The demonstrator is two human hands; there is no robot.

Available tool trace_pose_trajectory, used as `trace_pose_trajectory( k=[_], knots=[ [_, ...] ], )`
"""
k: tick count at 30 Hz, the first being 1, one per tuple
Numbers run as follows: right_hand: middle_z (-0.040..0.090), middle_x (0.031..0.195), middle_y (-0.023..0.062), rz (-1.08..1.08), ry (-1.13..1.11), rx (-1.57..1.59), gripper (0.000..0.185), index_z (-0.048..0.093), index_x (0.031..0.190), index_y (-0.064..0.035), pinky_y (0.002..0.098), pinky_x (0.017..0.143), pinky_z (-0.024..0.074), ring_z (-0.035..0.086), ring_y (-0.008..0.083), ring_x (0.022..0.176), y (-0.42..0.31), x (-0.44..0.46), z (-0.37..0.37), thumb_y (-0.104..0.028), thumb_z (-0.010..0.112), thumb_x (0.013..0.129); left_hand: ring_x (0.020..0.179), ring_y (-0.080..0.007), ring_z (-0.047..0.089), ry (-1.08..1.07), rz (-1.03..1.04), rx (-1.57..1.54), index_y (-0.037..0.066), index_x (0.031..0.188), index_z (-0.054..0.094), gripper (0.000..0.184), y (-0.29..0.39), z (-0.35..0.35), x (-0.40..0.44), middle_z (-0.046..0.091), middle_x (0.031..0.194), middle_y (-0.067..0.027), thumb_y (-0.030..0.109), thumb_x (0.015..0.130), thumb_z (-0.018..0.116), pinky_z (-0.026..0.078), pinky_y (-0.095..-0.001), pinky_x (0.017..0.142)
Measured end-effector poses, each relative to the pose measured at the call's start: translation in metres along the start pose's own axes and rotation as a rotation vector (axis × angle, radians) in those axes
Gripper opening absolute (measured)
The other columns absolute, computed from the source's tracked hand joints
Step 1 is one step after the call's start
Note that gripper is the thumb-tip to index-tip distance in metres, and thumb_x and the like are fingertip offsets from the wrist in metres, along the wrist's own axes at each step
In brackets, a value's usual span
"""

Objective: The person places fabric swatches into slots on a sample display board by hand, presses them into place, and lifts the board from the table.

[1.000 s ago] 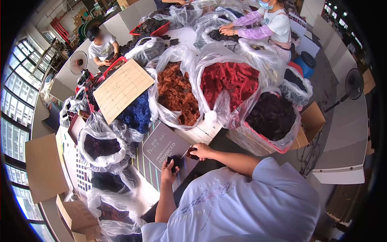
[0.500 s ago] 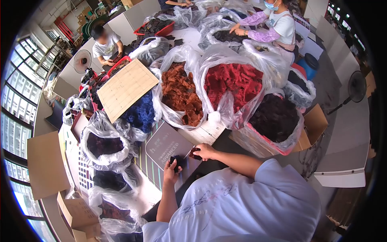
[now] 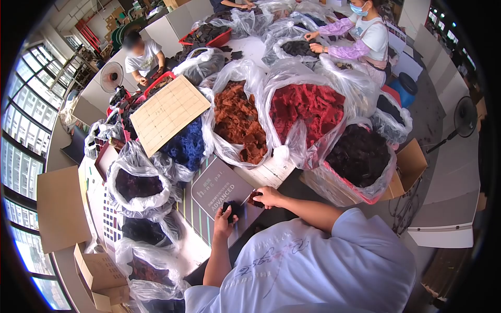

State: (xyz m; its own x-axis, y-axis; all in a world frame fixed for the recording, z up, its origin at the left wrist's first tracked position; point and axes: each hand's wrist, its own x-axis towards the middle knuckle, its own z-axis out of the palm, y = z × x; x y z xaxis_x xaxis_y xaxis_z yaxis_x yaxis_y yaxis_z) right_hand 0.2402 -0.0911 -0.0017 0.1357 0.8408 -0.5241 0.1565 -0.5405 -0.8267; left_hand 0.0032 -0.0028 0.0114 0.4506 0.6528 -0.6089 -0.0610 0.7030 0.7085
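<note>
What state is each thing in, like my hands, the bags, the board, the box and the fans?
Left hand: holding a dark piece
Right hand: gripping a reddish-brown piece
Bag of orange fluff: open
Bag of red fluff: open
Tan board: tilted, partly covering blue fluff
Right-hand box: open
Fans: upright; can't tell if running

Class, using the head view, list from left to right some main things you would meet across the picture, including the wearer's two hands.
Brown cardboard sheet, heap of dark purplish material, left hand, reddish-brown piece, right hand holding it, heap of near-black pieces, black fan.
</note>
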Motion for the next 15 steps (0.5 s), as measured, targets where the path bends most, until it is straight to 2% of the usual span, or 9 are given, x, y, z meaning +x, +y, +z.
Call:
trace_pose_trajectory(
  k=[15],
  knots=[
    [0.066, 0.069, 0.0105, -0.002, 0.005, 0.023, 0.042, 0.06, 0.122, -0.0008, 0.029, 0.042, 0.0522, 0.064, 0.016, 0.049, -0.0001, -0.0007, 0.0008, -0.029, 0.065, 0.091, 0.06, -0.0142, 0.059, -0.017, 0.014, -0.016, 0.012, 0.106, 0.058, 0.017, -0.0041, -0.0056, 0.0042, 0.063, 0.086, -0.0028, 0.018, 0.093, 0.066, 0.051, -0.0307, 0.058]
  ],
)
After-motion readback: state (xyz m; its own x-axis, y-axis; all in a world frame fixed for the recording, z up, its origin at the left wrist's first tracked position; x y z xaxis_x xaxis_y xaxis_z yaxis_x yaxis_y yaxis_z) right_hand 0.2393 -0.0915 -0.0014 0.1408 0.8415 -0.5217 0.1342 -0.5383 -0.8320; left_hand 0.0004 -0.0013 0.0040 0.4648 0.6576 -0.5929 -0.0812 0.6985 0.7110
